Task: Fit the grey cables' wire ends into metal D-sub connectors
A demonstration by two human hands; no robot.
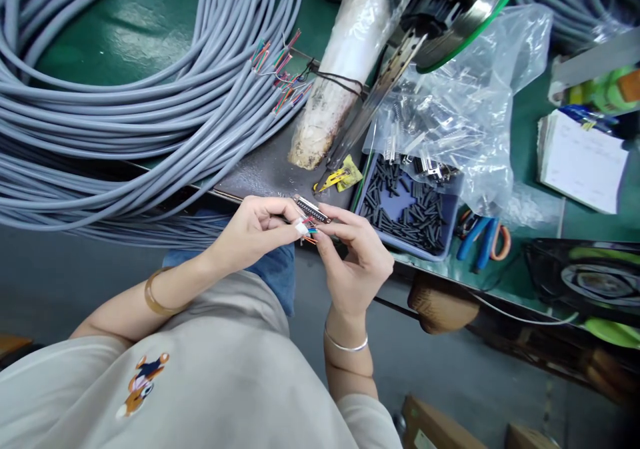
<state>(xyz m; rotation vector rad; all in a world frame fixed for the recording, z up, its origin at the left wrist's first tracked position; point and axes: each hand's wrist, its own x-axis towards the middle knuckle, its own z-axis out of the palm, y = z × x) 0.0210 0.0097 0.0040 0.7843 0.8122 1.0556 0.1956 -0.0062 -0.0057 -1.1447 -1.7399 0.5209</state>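
Over the bench's front edge, my two hands meet around a small multi-pin connector (pixel 312 210) with a metal shell and a dark, pin-filled face. My left hand (pixel 263 228) is closed, its thumb and index finger pinching at the connector's left end. Thin coloured wires (pixel 311 231), red, blue, green and orange among them, show just below the connector. Around these wires the fingers of my right hand (pixel 354 246) are pinched, with the index fingertip by the connector's right end. Fingers partly hide the wire ends and exact contact points.
Grey cables (pixel 165 129) with stripped coloured ends cover the left. A blue tray (pixel 440 254) holds short black tubes, beside a plastic bag (pixel 465 109) of metal parts. Nearby are a yellow cutter (pixel 331 180), a wrapped tube (pixel 340 76), a lamp (pixel 440 22), pliers (pixel 483 241) and a notepad (pixel 580 162).
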